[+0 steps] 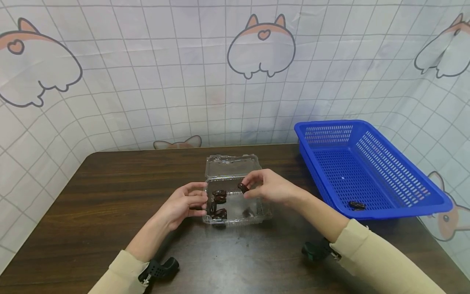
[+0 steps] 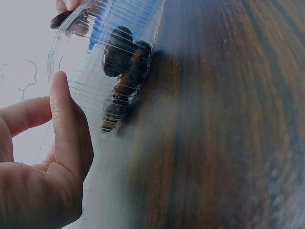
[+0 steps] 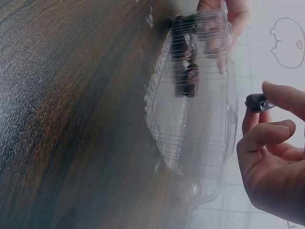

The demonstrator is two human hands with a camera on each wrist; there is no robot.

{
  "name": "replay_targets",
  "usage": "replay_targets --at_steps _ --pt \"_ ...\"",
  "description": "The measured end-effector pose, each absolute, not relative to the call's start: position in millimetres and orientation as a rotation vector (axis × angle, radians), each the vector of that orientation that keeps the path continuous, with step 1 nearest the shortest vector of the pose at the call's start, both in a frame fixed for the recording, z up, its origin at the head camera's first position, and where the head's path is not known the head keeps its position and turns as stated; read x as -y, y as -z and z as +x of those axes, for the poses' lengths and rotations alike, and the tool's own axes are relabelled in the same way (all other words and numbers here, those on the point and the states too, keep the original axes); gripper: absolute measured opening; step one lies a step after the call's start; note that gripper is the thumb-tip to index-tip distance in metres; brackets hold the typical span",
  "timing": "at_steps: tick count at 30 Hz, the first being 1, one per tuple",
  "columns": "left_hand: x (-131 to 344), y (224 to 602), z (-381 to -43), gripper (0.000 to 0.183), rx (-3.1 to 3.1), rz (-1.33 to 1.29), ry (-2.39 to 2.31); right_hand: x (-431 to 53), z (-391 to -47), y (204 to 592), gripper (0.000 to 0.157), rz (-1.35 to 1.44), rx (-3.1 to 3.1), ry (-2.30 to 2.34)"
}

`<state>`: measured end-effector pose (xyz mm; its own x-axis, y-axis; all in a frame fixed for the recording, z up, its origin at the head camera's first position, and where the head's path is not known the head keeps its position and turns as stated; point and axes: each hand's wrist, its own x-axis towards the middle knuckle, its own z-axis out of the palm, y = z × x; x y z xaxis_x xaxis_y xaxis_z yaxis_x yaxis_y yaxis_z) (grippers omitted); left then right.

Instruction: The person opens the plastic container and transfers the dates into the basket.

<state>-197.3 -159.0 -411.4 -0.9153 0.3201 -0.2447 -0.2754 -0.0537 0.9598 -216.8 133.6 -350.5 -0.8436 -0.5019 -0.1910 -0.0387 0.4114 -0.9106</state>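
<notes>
A clear plastic clamshell box (image 1: pixel 236 206) sits on the table with its lid (image 1: pixel 232 166) folded back, away from me. Several dark brown, wrinkled dates (image 1: pixel 220 199) lie along its left side. My right hand (image 1: pixel 272 188) pinches one date (image 1: pixel 242 188) between thumb and fingertips, held over the box's interior. In the right wrist view that date (image 3: pixel 255 102) shows dark and glossy beyond the box rim. My left hand (image 1: pixel 182 206) has its fingers loosely extended, with the tips right at the box's left wall.
To the right stands a blue slotted plastic basket (image 1: pixel 315 175), with dark dates (image 1: pixel 357 205) in its near corner. The dark wooden table (image 1: pixel 110 196) backs onto a white gridded cloth (image 1: pixel 165 81) with cartoon drawings. Black wrist mounts (image 1: pixel 163 268) hang below both forearms.
</notes>
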Motion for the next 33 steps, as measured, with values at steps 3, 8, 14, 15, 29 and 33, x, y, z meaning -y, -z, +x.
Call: replay_targets --at_steps 3,8,14,15,29,33 --pt "159 412 -197 0.054 -1.828 0.046 -2.024 -138 -218 350 0.032 -0.435 -2.197 1.478" --pt "160 411 -197 0.054 -1.828 0.053 -2.025 -145 -219 350 0.033 -0.395 -2.104 1.58" --pt "161 412 -197 0.054 -1.826 0.061 -2.028 -153 -218 344 0.036 -0.33 -2.042 1.654" --pt "161 412 -197 0.054 -1.825 0.062 -2.03 -155 -218 343 0.037 -0.319 -2.036 1.663" --pt "161 412 -197 0.052 -1.822 0.057 -2.03 -190 -212 318 0.046 -0.258 -2.105 1.631" --pt "161 412 -196 0.052 -1.823 0.061 -2.028 -203 -209 313 0.038 -0.24 -2.119 1.658"
